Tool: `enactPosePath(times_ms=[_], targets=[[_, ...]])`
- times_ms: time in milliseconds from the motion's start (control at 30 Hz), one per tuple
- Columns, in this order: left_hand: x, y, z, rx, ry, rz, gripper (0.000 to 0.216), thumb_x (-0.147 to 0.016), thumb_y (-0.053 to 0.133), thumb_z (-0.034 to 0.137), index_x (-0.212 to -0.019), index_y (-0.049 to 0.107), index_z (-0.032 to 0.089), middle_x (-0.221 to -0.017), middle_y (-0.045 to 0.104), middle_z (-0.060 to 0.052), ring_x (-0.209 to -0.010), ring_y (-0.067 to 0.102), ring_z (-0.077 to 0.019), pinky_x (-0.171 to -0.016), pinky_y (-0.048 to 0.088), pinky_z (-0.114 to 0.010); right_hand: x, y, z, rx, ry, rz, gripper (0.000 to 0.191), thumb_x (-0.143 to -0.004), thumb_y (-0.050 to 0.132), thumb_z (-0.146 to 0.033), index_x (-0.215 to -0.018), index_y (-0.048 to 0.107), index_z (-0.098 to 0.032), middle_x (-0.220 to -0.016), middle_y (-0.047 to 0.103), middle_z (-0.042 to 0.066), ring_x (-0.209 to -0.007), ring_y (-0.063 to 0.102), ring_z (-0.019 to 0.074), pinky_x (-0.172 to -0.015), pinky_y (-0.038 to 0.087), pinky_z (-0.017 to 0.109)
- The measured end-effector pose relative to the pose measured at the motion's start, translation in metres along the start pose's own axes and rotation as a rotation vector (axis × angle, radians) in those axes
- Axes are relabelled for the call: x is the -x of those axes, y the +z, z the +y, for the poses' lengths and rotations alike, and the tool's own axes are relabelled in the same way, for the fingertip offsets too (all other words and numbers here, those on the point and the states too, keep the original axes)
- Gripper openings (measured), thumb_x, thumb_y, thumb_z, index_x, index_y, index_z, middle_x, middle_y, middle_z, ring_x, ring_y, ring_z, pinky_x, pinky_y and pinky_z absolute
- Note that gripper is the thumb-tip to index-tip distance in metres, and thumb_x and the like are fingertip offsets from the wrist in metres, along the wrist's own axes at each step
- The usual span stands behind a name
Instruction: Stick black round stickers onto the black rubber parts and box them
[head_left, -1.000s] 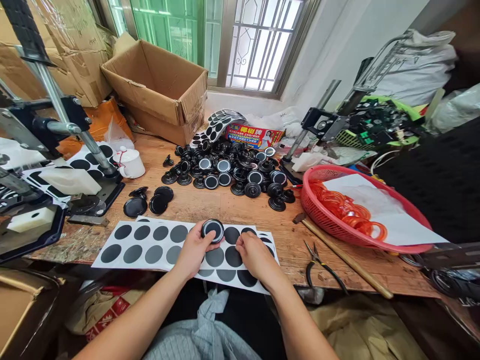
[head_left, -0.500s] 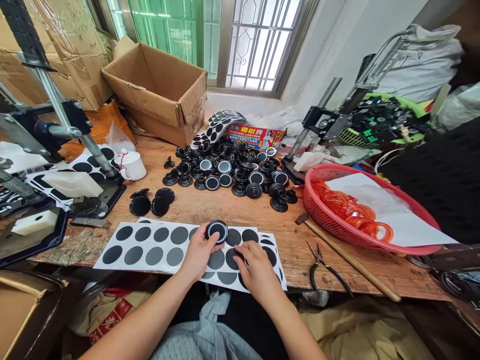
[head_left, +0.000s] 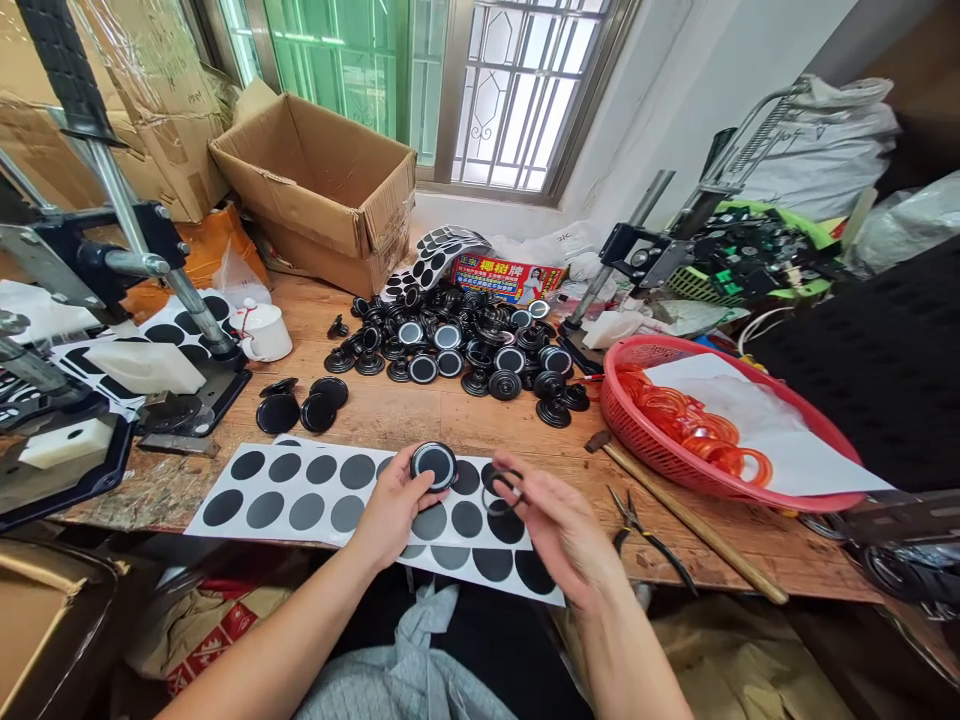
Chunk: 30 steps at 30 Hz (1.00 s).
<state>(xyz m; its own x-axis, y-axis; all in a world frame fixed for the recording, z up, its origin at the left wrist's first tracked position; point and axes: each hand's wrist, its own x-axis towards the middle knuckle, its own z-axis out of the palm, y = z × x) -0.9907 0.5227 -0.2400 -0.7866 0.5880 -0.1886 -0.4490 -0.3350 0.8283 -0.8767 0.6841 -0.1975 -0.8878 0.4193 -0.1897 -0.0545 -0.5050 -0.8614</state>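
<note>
My left hand (head_left: 396,505) grips a black round knob (head_left: 433,467) with a pale ring on its face, the thumb lying over its near edge. To its right, my right hand (head_left: 562,515) pinches a thin dark ring (head_left: 495,503), slightly blurred, above the sheets. Beneath both hands lie white sheets of round black stickers (head_left: 214,475), overlapping along the table's front edge. A heap of similar black knobs (head_left: 506,385) sits farther back, some showing pale rings. Several flat black discs (head_left: 277,413) rest left of the heap.
On the right are a red basket (head_left: 622,400) with orange rings and paper, a hammer (head_left: 697,515) and pliers (head_left: 645,535). Hand presses (head_left: 187,300) stand left, with another press (head_left: 600,285) behind the basket. A white cup (head_left: 262,332) and an open carton (head_left: 300,190) are at the back left.
My right hand has lifted off the sticker sheet and moved right and slightly up, with a thin dark ring now visible in its fingers. My left hand still holds the knob in nearly the same place.
</note>
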Motion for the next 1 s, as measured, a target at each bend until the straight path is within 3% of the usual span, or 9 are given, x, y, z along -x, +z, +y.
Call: enactPosePath(times_ms=[100,300,600,1000], targets=[[0.018,0.007,0.011,0.066,-0.027,-0.044,0.038,-0.077,0.062,0.016,-0.115,0.062,0.022,-0.118,0.065,-0.007,-0.099,0.065,-0.0214,-0.084,0.053,-0.034,-0.006,0.031,0.010,-0.039,0.119,0.030,0.020,-0.069,0.079,-0.033,-0.084,0.076,-0.020,-0.103,0.071,0.009,-0.100,0.060,0.0235,-0.096,0.040,0.039],[0.044,0.011,0.023,0.139,-0.033,-0.087,0.046,-0.075,0.055,0.009,-0.118,0.064,0.022,-0.128,0.062,-0.007,-0.114,0.058,-0.0255,-0.091,0.051,-0.036,-0.001,0.064,0.021,-0.039,0.082,0.036,0.016,-0.070,0.078,-0.033,-0.076,0.075,-0.019,-0.090,0.073,0.006,-0.085,0.061,0.0178,-0.083,0.044,0.030],[0.047,0.011,0.026,0.158,-0.026,-0.065,0.047,-0.073,0.059,0.012,-0.119,0.065,0.022,-0.125,0.064,-0.008,-0.109,0.061,-0.0256,-0.088,0.053,-0.035,0.002,0.073,0.022,0.000,0.045,0.096,0.015,-0.068,0.078,-0.032,-0.067,0.073,-0.018,-0.090,0.073,0.006,-0.078,0.059,0.0160,-0.079,0.045,0.029],[0.048,0.009,0.025,0.177,-0.013,-0.075,0.046,-0.076,0.056,0.009,-0.119,0.064,0.022,-0.120,0.066,-0.007,-0.106,0.062,-0.0242,-0.089,0.052,-0.035,0.001,0.073,0.024,-0.015,0.045,0.093,0.016,-0.068,0.078,-0.032,-0.067,0.072,-0.018,-0.091,0.073,0.006,-0.090,0.061,0.0186,-0.082,0.044,0.029]])
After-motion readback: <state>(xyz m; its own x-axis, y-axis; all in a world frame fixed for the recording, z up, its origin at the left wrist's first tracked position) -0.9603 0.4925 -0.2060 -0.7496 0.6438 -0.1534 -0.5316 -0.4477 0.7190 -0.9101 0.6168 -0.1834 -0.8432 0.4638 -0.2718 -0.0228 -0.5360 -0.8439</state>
